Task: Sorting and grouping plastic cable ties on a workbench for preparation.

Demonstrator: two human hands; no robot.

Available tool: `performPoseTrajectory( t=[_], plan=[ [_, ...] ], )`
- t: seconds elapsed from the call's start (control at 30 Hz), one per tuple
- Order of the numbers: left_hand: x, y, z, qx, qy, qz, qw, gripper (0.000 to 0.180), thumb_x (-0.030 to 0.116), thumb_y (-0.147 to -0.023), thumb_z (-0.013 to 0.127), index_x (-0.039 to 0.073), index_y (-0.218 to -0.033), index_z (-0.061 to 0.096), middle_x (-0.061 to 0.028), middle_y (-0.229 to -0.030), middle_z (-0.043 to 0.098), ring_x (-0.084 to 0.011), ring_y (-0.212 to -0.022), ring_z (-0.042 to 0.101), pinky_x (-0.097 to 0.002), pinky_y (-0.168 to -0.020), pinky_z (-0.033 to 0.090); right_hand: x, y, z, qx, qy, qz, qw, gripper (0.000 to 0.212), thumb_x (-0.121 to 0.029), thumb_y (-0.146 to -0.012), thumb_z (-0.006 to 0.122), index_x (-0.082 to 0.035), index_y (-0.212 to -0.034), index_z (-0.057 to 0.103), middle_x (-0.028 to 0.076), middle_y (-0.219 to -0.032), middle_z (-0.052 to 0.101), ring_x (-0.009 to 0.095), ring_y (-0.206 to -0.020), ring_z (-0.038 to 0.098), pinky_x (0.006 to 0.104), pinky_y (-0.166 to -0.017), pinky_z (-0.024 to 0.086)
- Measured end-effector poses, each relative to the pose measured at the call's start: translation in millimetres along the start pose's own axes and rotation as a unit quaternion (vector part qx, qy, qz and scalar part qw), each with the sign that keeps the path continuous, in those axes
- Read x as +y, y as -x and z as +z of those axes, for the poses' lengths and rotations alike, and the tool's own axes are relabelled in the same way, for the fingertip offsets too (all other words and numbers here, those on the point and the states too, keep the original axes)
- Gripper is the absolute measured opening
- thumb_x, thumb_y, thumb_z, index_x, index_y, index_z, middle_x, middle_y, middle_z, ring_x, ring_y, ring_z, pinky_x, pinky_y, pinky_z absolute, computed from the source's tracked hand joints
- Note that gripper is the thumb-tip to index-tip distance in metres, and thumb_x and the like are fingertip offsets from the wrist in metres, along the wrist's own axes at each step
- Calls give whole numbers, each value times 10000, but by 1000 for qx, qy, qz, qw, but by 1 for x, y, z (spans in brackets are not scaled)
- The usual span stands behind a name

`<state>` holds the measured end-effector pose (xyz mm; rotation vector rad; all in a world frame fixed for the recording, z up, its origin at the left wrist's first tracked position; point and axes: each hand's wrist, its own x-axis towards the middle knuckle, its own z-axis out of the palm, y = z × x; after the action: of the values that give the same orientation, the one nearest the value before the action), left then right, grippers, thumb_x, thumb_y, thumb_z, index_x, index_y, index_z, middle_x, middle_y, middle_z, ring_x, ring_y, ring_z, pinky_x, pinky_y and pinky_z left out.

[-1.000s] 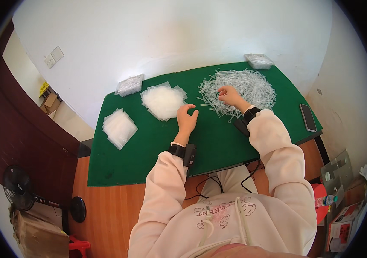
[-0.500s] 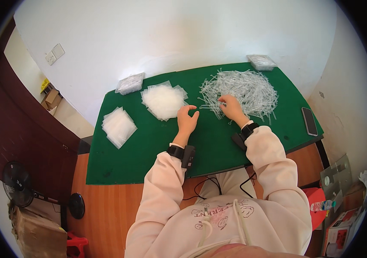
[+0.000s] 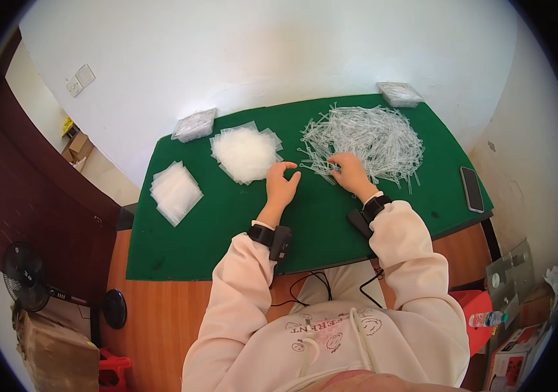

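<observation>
On the green tabletop, a loose pile of thin clear plastic sticks (image 3: 377,140), some with small looped ends, spreads at the far right. My right hand (image 3: 353,178) is at the near-left edge of this pile, index finger and thumb apart over a few sticks. Whether it touches one is too small to see. My left hand (image 3: 281,186) hovers beside the near-right edge of a fanned stack of translucent plastic bags (image 3: 246,153). Its thumb and fingers curve apart with nothing between them. Further left lies a smaller stack of similar bags (image 3: 176,194).
Clear packs stand along the back, one pack (image 3: 194,125) at left and another pack (image 3: 400,95) at right. A phone (image 3: 471,189) lies by the table's right edge. Beyond the table are a black fan (image 3: 27,277), a cardboard box (image 3: 57,353) and a red stool (image 3: 473,313).
My right hand has shifted slightly nearer and its thumb now shows apart from the index finger. My left hand keeps nearly the same pose. The view has shifted a little.
</observation>
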<state>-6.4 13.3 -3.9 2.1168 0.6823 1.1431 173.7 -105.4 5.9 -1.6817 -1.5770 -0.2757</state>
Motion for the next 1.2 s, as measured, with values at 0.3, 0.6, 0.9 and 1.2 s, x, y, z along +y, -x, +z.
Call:
performPoseTrajectory(
  t=[0.3,0.6,0.9,1.2],
  plan=[
    [0,-1,1,3,13,9,1000,187,150,-697,656,65,-854,601,-97,-869,562,-281,-858,522,-365,-751,411,9,-3,0,-21,77,59,995,118,-63,-699,573,-87,-792,642,95,-757,626,307,-777,571,410,-675,437],
    [-8,-1,4,12,14,4,1000,168,142,-696,650,65,-839,609,-90,-849,578,-247,-778,546,-337,-650,434,2,-8,-7,21,19,28,999,94,-66,-699,590,-83,-785,624,89,-769,613,290,-779,566,399,-692,420],
    [-16,1,9,29,-28,-18,999,174,139,-689,648,59,-839,612,-79,-813,601,-230,-748,570,-331,-621,447,-116,-8,-33,-27,-132,-183,974,242,-81,-665,678,-55,-893,605,91,-892,578,284,-865,522,358,-685,447],
    [-19,-3,4,54,82,-35,995,145,99,-706,614,54,-844,601,-67,-820,601,-198,-773,570,-314,-644,445,-147,43,-27,-184,-242,95,948,348,-237,-757,666,-28,-1007,545,72,-838,568,181,-706,556,290,-573,456]
  ],
)
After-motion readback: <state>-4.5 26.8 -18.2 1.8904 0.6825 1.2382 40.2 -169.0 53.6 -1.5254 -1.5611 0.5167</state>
